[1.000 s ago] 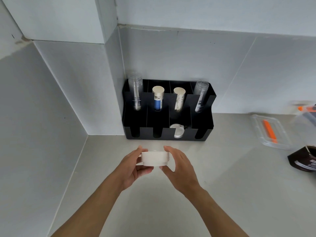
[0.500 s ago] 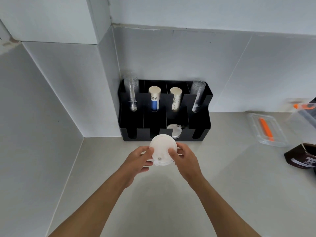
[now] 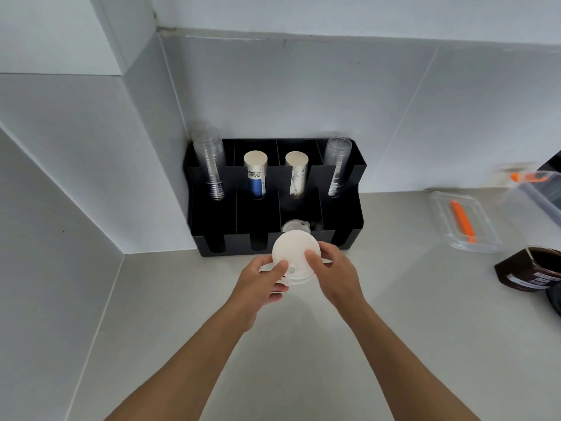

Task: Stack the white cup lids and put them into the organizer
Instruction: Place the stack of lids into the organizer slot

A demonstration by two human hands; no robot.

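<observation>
A stack of white cup lids is held between both hands, tipped so its round flat face points up at me, just in front of the black organizer. My left hand grips its left side with the thumb on the face. My right hand grips the right side the same way. The stack hovers before the organizer's third lower slot, where other pale lids lie.
The organizer's upper row holds clear cup stacks and two paper cup stacks. Right on the counter: a clear lidded box with an orange piece, a dark jar. Walls close in at the left.
Both hands turned the lid stack from lying on its side to face-up, then carried it forward to the organizer's front edge.
</observation>
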